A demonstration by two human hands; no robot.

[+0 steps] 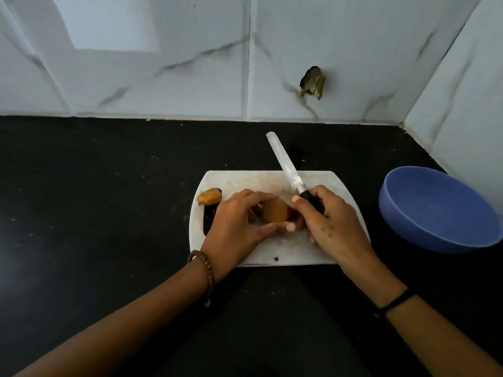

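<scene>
Okay so, head view, the only angle on offer: the orange piece (pixel 275 210) sits about mid cutting board (pixel 272 179), right between the two hands. The left hand (pixel 236 224) holds it, fingers curved over the far side and thumb along the near side, so it's pinned from the left. Its long axis looks like it runs away from the person, roughly toward the wall (pixel 163 77), though the fingers cover enough that I wouldn't swear to it.

The right hand (pixel 334 221) is wrapped round the black handle of the knife (pixel 285 164), knuckles just beside the piece on its right. Here's the bit that matters: the blade isn't over the piece at all. It points up and away to the far left, with the tip out past the back edge of the board over the black counter (pixel 95 186). So the piece lies toward the person and to the left of the blade, below the heel end. My guess is the blade has to swing down and across the piece's length, landing clear of the left fingertips, which sit close.

Other stuff: a small orange chunk (pixel 209 196) at the board's left edge, and a blue bowl (pixel 435 213) off to the right, well apart.
</scene>
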